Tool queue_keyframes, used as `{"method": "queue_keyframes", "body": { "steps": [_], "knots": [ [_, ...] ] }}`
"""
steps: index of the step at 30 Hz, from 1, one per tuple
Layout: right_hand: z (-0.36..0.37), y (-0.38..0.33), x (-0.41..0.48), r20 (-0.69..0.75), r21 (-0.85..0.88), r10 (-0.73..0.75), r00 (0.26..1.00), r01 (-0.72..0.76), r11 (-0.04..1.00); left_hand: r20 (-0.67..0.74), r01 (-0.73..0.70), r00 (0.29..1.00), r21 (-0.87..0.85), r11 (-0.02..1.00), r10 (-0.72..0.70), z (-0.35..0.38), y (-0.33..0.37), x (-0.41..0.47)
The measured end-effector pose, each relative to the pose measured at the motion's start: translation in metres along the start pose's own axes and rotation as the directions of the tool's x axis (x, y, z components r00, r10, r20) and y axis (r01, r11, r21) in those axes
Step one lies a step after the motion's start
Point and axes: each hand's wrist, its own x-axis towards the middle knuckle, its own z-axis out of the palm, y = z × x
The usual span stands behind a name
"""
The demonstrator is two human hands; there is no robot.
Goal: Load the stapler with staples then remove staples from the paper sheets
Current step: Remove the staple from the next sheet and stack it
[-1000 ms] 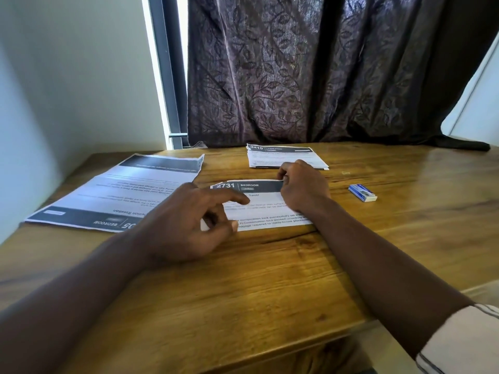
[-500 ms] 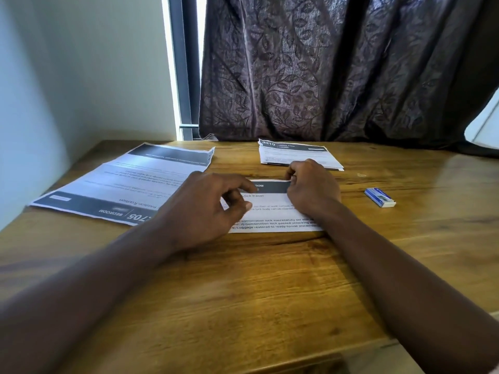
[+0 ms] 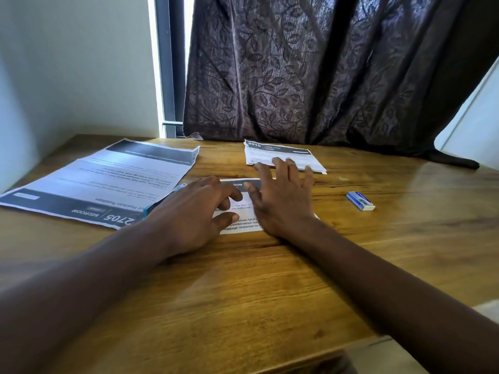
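Observation:
A small folded printed sheet [image 3: 243, 221] lies on the wooden table [image 3: 243, 292] in front of me. My left hand [image 3: 194, 214] rests on its left part, fingers loosely curled, with thumb and fingertips touching the paper. My right hand [image 3: 283, 197] is over its right part with fingers spread and straight. A light-blue object [image 3: 164, 197], perhaps the stapler, peeks out along the far left side of my left hand and is mostly hidden. A small blue and white staple box [image 3: 360, 201] lies to the right.
A large printed sheet [image 3: 102, 179] is spread at the left. A stack of folded sheets [image 3: 280, 153] sits at the back near a dark curtain [image 3: 310, 71]. A wall [image 3: 67, 63] stands on the left.
My right hand has gone from curled on the sheet's top edge to spread flat. My left hand has slid forward onto the sheet. The light-blue object now shows.

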Motion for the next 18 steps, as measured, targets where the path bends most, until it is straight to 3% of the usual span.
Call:
{"method": "queue_keyframes", "body": {
  "steps": [8, 11, 13, 15, 18],
  "knots": [
    [-0.008, 0.066, 0.003, -0.026, -0.25, 0.051, 0.998, -0.056, 0.967, 0.016, -0.015, 1.0, 0.0, 1.0, 0.015, -0.002, 0.001, -0.002],
    [-0.015, 0.066, 0.007, -0.091, -0.305, -0.058, 0.994, 0.028, 0.952, 0.028, -0.019, 0.999, -0.001, 1.0, 0.019, -0.004, 0.002, -0.001],
    [-0.016, 0.054, 0.015, -0.11, -0.187, -0.148, 0.983, 0.126, 0.974, 0.029, -0.016, 0.999, 0.0, 1.0, 0.016, -0.005, 0.002, -0.002],
    [-0.018, 0.03, 0.027, -0.075, 0.059, -0.152, 0.985, 0.157, 0.986, 0.009, -0.008, 1.0, -0.019, 1.0, 0.008, -0.005, 0.003, -0.002],
    [-0.016, -0.007, 0.048, -0.014, 0.313, -0.174, 0.985, 0.17, 0.934, -0.112, -0.036, 0.993, -0.108, 0.993, 0.024, -0.003, 0.002, -0.002]
  ]
}}
